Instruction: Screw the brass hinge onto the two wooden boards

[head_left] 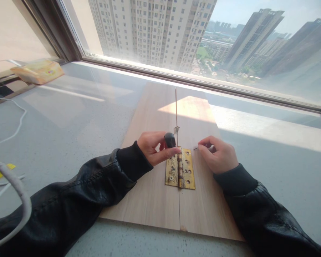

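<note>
A brass hinge (187,171) lies open across the seam of two pale wooden boards (149,200). Over the hinge's upper left part, my left hand (156,148) pinches a dark-handled tool (169,139), its handle end facing the camera. My right hand (218,153), just right of the hinge, holds a thin, small dark item (195,148) between thumb and fingertips; its shape is too small to make out. Screws show in the hinge's left leaf, while several holes are visible in the right leaf. A few small screws (177,130) rest on the seam beyond the hinge.
The boards lie on a speckled white sill (96,132) before a large window. A yellowish packet (37,71) sits at the far left corner. White cables (18,123) and a thicker pale cord (21,200) run along the left side, near a yellow strip (1,174).
</note>
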Motion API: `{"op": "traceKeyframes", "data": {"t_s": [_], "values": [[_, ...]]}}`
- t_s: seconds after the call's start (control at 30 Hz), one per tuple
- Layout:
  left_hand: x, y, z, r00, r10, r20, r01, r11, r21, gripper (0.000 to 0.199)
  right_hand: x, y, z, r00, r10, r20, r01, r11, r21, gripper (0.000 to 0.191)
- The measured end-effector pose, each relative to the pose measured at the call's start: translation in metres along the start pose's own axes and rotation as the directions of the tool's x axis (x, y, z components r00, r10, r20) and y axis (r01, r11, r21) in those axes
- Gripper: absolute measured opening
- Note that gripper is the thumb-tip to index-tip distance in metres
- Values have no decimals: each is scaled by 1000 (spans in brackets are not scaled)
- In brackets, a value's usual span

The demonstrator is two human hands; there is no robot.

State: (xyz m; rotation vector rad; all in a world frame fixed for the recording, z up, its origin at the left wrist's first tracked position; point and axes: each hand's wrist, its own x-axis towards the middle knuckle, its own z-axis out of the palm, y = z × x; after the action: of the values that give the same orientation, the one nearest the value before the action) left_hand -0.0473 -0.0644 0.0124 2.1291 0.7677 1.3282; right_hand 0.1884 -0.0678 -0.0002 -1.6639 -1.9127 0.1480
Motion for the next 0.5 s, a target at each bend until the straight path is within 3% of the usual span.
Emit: {"op": "traceKeyframes", "data": {"t_s": [0.37,0.5], "values": [[0,-1,1,999,43,-2,-42,995,95,23,3,0,0,1000,7,-22,-6,999,50,10],[-2,0,4,1000,5,11,-6,993,118,27,5,-21,-17,999,-22,33,17,986,163,17]]}}
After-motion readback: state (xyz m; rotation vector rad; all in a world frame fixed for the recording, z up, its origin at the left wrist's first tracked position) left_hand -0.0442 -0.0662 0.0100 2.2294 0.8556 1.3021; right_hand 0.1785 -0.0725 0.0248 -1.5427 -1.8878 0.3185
